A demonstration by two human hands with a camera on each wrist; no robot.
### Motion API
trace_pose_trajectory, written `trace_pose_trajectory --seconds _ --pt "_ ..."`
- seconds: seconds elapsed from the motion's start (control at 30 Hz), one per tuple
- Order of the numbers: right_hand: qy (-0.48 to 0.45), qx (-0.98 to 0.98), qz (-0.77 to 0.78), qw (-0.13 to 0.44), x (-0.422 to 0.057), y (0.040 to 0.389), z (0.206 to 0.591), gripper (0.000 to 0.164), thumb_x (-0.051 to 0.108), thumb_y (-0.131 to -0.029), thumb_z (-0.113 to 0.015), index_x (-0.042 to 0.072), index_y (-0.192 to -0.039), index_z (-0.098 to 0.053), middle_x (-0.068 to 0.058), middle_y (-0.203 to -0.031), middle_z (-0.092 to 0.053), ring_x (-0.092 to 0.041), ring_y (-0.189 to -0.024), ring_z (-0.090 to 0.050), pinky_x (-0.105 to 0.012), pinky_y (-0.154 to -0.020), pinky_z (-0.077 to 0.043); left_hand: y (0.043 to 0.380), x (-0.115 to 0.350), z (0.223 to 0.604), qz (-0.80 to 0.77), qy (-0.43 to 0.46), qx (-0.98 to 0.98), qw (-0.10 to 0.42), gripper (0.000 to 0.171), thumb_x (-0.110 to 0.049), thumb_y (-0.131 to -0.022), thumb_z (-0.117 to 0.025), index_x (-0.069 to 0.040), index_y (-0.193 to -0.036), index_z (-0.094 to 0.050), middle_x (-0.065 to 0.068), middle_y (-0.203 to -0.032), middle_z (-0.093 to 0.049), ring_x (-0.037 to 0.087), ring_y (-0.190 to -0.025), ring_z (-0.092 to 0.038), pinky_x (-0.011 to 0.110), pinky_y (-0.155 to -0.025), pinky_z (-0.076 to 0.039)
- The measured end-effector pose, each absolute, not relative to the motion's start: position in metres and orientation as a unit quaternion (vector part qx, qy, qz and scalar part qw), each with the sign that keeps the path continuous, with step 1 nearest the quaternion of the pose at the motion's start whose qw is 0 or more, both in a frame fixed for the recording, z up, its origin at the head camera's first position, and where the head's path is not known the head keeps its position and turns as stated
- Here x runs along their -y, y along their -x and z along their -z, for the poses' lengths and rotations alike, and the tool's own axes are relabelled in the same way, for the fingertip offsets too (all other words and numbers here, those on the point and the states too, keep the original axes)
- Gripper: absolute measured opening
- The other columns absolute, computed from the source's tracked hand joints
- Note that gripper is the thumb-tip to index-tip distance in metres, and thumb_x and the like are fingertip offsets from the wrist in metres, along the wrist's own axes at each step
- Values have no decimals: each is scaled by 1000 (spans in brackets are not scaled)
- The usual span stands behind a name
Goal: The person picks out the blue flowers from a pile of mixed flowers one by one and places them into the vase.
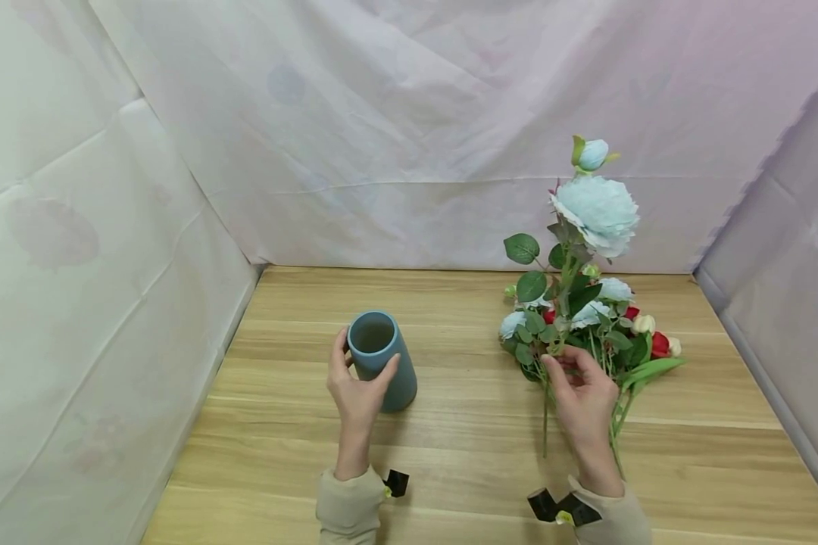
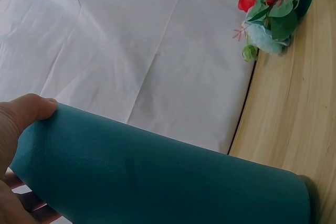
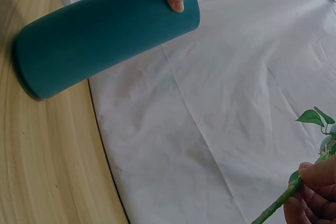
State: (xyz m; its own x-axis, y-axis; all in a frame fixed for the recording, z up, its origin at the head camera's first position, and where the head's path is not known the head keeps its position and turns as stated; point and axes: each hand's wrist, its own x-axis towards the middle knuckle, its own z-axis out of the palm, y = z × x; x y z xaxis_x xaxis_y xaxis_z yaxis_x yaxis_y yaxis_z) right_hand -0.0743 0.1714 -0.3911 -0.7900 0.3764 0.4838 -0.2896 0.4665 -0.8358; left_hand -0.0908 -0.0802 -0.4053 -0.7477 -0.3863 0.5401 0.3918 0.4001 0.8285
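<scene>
Pale-blue, ruffled, green-stemmed flower (image 1: 596, 216): we are pinching its stem (image 3: 278, 203) with our right hand (image 1: 586, 395), while our left hand (image 1: 357, 395) is gripping the smooth blue cylindrical vase (image 1: 401, 382).

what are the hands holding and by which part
The left hand holds the blue vase near its rim; the right hand pinches a pale-blue flower by its green stem, below the bloom.

The vase (image 1: 401, 382) I grip is plain blue-teal; the stem (image 3: 278, 202) I pinch is green, its bloom (image 1: 596, 216) and bud (image 1: 593, 154) pale blue, leaves (image 1: 532, 286) dark green. Other flowers (image 1: 660, 346): pale blue, red, cream. My sleeves (image 1: 348, 503) are beige. Table (image 1: 463, 469) is light-brown wood grain, backdrop (image 1: 382, 113) whitish with faint pinkish and greyish print.
</scene>
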Motion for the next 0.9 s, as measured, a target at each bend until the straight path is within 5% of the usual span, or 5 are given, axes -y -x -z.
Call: trace_pose_trajectory --seconds 0.63,0.9 --pt "16 794 -518 317 -162 73 386 9 -13 -77 -68 -14 -83 -62 -22 -72 -62 7 -66 -52 -6 -58 -41 101 68 414 544 24 764 347 70 6 -62 -82 14 -122 -47 28 -115 -55 45 -101 -52 53 -77 -44" --pt "-5 787 -524 324 -159 73 387 7 -14 -77 -67 -13 -82 -62 -22 -72 -62 6 -65 -52 -6 -57 -41 112 70 442 555 28 760 337 78 -4 -62 -85 2 -130 -47 18 -122 -56 37 -106 -53 52 -79 -43"
